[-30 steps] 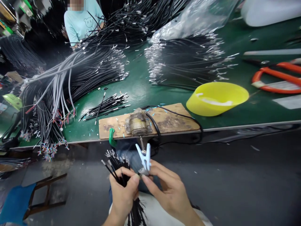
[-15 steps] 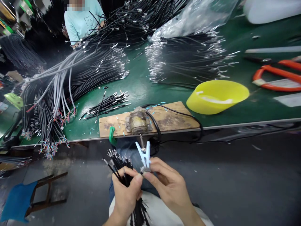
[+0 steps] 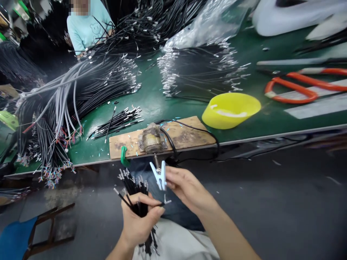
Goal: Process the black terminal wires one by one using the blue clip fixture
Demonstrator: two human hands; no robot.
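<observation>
My left hand (image 3: 138, 222) is closed around a bundle of short black wires (image 3: 132, 189) with metal tips fanning up and to the left. One wire sticks out sideways between its thumb and forefinger. My right hand (image 3: 185, 187) pinches a white plastic clip (image 3: 158, 176), held upright just above the left hand. Both hands are over my lap, below the table edge. Right above the clip a small metal device (image 3: 151, 141) sits on a wooden board (image 3: 187, 135) fixed at the table's front with a green clamp (image 3: 124, 156).
The green table (image 3: 159, 103) carries large heaps of black and grey cables (image 3: 67, 94), a small pile of short tipped wires (image 3: 119, 121), a yellow bowl (image 3: 230, 110), orange-handled shears (image 3: 295, 86) and a plastic bag (image 3: 206, 25). Another person in a light blue shirt (image 3: 86, 29) sits across. A stool (image 3: 35, 231) stands lower left.
My right hand has lifted the white clip up and away from the left hand, which stays closed on the bundle. The view has shifted right.
</observation>
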